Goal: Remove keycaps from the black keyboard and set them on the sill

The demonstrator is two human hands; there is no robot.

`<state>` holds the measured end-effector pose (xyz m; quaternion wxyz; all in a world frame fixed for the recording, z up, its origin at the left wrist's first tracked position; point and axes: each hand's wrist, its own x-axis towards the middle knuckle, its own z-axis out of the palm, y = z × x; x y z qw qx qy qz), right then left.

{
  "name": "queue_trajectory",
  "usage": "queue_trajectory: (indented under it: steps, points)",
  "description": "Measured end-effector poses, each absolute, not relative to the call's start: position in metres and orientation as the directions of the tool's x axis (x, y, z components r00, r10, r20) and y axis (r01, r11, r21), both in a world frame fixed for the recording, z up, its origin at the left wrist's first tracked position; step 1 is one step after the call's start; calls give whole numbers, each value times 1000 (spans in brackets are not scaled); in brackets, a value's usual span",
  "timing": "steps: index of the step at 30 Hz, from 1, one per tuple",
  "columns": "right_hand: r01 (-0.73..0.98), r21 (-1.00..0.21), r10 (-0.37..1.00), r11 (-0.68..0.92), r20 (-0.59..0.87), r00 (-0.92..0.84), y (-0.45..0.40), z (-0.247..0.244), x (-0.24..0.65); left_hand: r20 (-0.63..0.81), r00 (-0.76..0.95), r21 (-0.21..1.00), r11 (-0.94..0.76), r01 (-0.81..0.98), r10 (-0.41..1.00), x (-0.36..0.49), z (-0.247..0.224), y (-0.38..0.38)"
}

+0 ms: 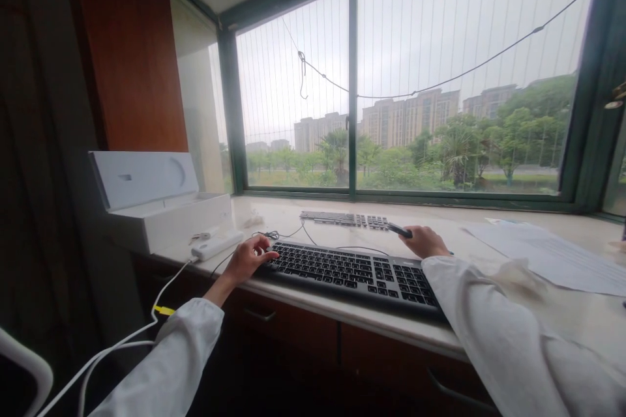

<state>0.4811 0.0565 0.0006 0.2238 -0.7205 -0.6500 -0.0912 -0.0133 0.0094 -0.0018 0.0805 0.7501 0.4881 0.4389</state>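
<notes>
A black keyboard [337,271] lies along the front edge of the counter; most of its keys look like bare sockets without caps. My left hand [248,259] is closed at its left end, thumb on the top and fingers curled round the far corner. Beyond the keyboard's right end, my right hand [424,242] is closed around a slim tool with a black handle [400,230]. The tool points left toward several rows of small grey keycaps [342,219] on the counter. Its tip is too small to make out.
An open white box [180,221] stands at the left, near a white power strip [215,246] with a cable. Thin black cord [267,235] runs behind the keyboard. Paper sheets [548,251] lie at the right. A large window closes off the back.
</notes>
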Motion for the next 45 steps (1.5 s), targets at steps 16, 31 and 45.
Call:
queue_trajectory:
  steps: [16,31,45]
  points:
    - [969,-245,889,-38,435,145,56,1,479,581,145,552,-519,652,801,-12,-3,10]
    - [959,-279,881,-57,438,180,60,-2,486,611,119,546,-526,652,782,-8,2,4]
    - [960,-278,874,-31,458,161,58,-1,481,596,84,537,-475,697,798,-5,7,-4]
